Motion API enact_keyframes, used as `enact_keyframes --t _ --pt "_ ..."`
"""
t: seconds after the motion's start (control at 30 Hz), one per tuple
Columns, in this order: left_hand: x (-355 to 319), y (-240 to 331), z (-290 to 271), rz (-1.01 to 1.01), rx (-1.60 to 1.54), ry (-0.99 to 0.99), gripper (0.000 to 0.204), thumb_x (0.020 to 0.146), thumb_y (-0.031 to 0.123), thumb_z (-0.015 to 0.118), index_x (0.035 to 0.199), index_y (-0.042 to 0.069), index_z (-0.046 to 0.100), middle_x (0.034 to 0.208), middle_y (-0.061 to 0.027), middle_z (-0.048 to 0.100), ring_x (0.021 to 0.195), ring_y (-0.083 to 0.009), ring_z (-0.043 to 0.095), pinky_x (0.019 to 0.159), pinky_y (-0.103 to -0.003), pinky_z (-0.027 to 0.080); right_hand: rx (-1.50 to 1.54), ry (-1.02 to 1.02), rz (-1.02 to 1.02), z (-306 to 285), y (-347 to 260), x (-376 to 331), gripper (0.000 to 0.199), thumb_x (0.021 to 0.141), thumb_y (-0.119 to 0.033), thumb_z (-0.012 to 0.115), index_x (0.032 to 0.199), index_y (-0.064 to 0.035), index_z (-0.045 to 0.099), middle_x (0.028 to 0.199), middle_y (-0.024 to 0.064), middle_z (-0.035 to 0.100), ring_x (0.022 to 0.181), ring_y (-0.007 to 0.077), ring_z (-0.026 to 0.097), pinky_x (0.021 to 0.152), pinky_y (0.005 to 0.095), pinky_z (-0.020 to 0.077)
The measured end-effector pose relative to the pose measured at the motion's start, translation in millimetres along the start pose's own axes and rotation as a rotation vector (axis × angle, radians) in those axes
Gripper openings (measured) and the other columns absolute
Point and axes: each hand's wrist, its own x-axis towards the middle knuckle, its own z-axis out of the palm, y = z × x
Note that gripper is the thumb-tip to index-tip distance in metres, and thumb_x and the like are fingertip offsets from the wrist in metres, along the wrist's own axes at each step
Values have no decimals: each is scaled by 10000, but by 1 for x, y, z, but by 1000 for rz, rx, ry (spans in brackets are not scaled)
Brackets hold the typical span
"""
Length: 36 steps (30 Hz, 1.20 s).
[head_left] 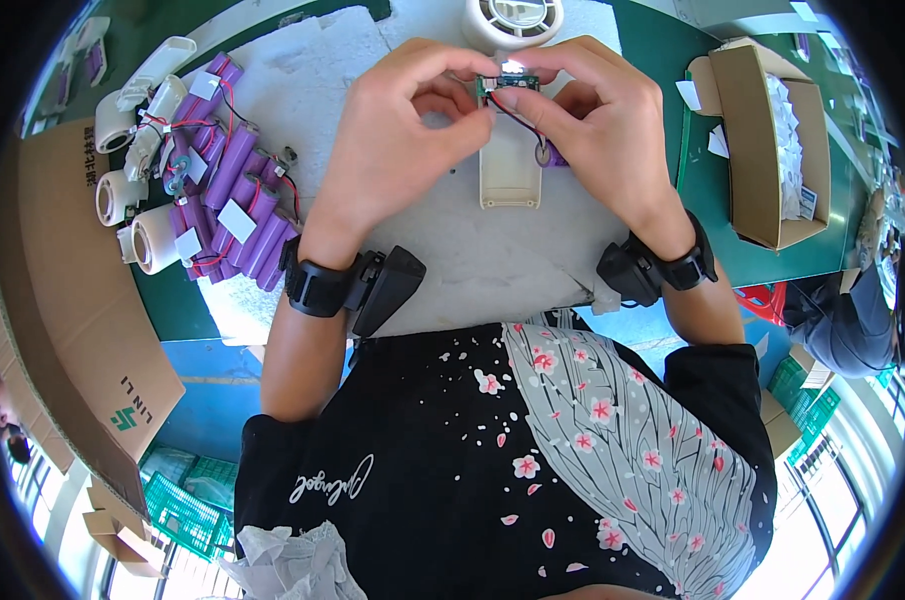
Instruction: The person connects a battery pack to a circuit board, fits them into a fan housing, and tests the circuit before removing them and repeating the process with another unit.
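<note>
A small green circuit board (505,83) with a bright white light on it is held between my two hands, above the mat. My left hand (398,135) pinches its left end with thumb and fingers. On the other side my right hand (613,120) grips it, thumb in front and index finger behind. Red and dark wires run from the board toward a purple battery cell (556,156), mostly hidden by my right hand. Below the board lies a cream plastic housing (510,188). Just beyond my fingertips sits a round cream fan head (481,28).
Left of my hands, purple battery cells (235,165) with wires and white tags are heaped beside cream fan parts (155,240). An open cardboard box (758,170) with white pieces stands right on the green table (708,235). A big carton (68,260) borders the left. Whitish sheeting (453,265) covers the work area.
</note>
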Motion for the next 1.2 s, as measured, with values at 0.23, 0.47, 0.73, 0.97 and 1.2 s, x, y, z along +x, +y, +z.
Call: enact_keyframes --t 0.23,0.47,0.73,0.97,1.2 --pt "-3 9 18 17 337 46 366 782 -14 659 1130 32 559 821 -70 651 716 -116 637 653 -255 517 -12 -2 16 -1 -1 -1 214 838 -119 755 1024 -42 683 846 37 665 573 77 621 495 206 450" --pt "-3 5 22 133 428 52 365 789 -23 621 1138 65 560 769 -76 635 658 -124 615 614 -267 498 -42 -4 8 -2 0 -1 171 853 -99 735 994 -28 668 812 43 661 575 76 624 494 209 448" --pt "-2 12 5 -93 149 -119 398 805 -41 597 1191 53 567 894 -23 633 790 -92 589 707 -242 472 -56 -60 -38 -7 1 0 159 818 -76 755 945 -20 678 820 36 639 581 86 625 507 205 448" --pt "1 10 5 -152 33 -127 382 803 -48 595 1177 31 584 962 -3 631 818 -81 588 717 -228 468 -90 -29 -141 -5 3 1 148 801 -60 761 928 -23 694 850 39 637 593 96 631 518 217 467" --pt "1 12 10 -190 118 -75 366 794 -52 617 1149 32 587 1012 -23 650 794 -80 595 695 -229 478 -158 -34 -49 -5 -7 0 165 782 -50 772 928 -30 696 855 40 639 585 103 637 527 217 477"
